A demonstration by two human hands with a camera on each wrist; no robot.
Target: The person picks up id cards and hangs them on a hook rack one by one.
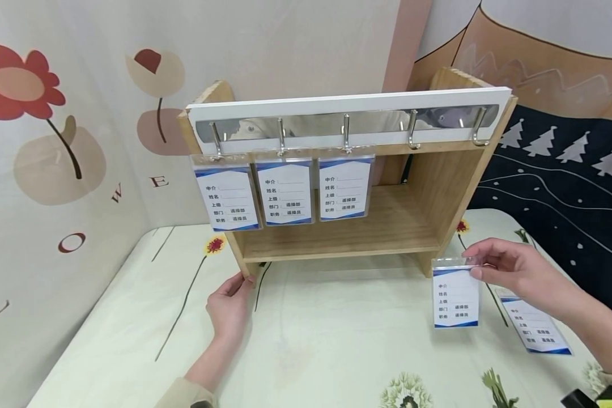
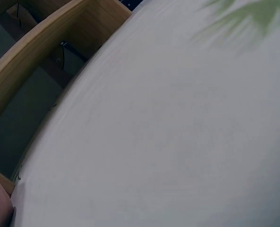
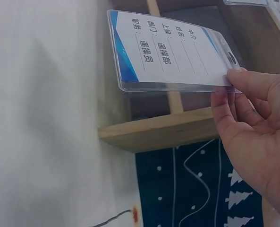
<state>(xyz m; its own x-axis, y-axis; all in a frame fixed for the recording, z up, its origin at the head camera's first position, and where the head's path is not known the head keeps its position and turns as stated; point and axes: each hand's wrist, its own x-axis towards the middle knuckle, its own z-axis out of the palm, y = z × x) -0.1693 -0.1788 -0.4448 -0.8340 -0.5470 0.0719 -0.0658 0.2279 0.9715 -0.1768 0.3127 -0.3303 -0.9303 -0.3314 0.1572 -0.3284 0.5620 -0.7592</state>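
Note:
My right hand (image 1: 515, 272) pinches a name badge (image 1: 456, 299) in a clear plastic holder by its top corner, to the right of a wooden shelf (image 1: 336, 252). In the right wrist view, thumb and fingers hold that badge (image 3: 165, 52) near its slot, its printed face showing. Three similar badges hang from the left, second and middle metal hooks on the shelf's white rail (image 1: 336, 102): a left one (image 1: 229, 198), a second (image 1: 284, 192) and a third (image 1: 344, 190). The two right hooks are bare. My left hand (image 1: 229, 309) grips the foot of the shelf's left side panel.
Another badge (image 1: 535, 326) lies on the pale floral cloth (image 1: 326, 328), beneath my right forearm. Behind the shelf hangs a patterned curtain (image 1: 306, 45), with a dark section (image 1: 566, 187) showing white trees at the right.

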